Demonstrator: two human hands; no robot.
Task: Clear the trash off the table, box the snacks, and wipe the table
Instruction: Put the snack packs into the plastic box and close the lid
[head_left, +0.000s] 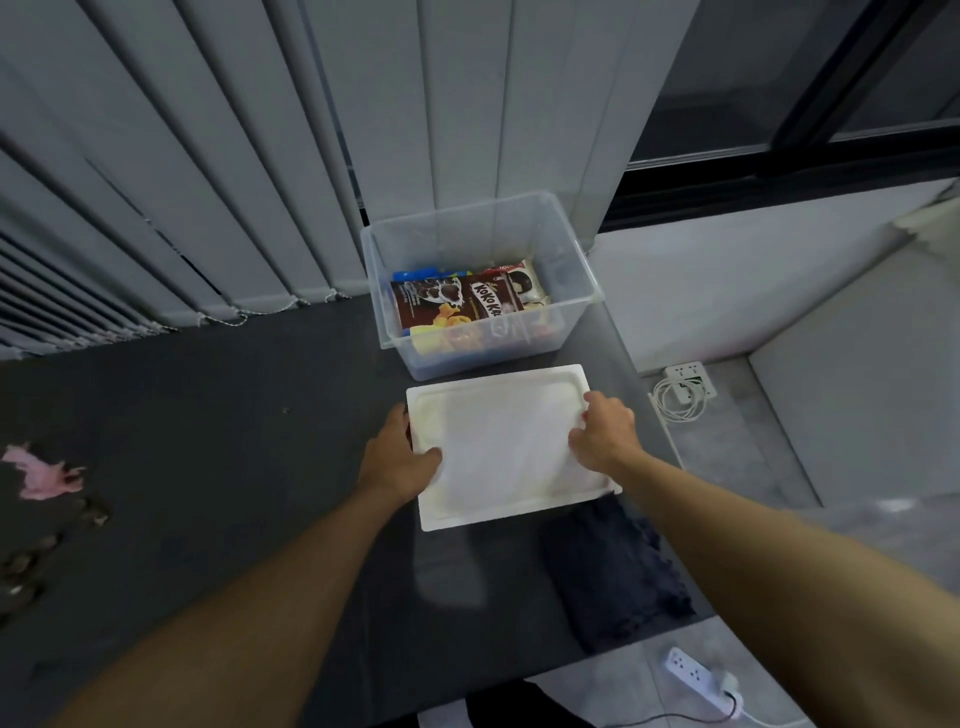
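The box (571, 291) at upper middle is clear, smooth plastic. The lid (509, 447) below it is white, matt plastic. The table (208, 415) is dark with a faint sheen. The cloth (618, 571) at lower right looks dark and nubbly.

Arms outstretched, left hand (399, 460) and right hand (605, 435) grip the lid (506, 452) sides.

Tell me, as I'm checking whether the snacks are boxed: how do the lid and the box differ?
The lid is opaque white; the box is clear. The lid is flat and shallow; the box is deep and holds snacks. The left hand and right hand grip the lid's sides; the box stands open, untouched. Both are rectangular.
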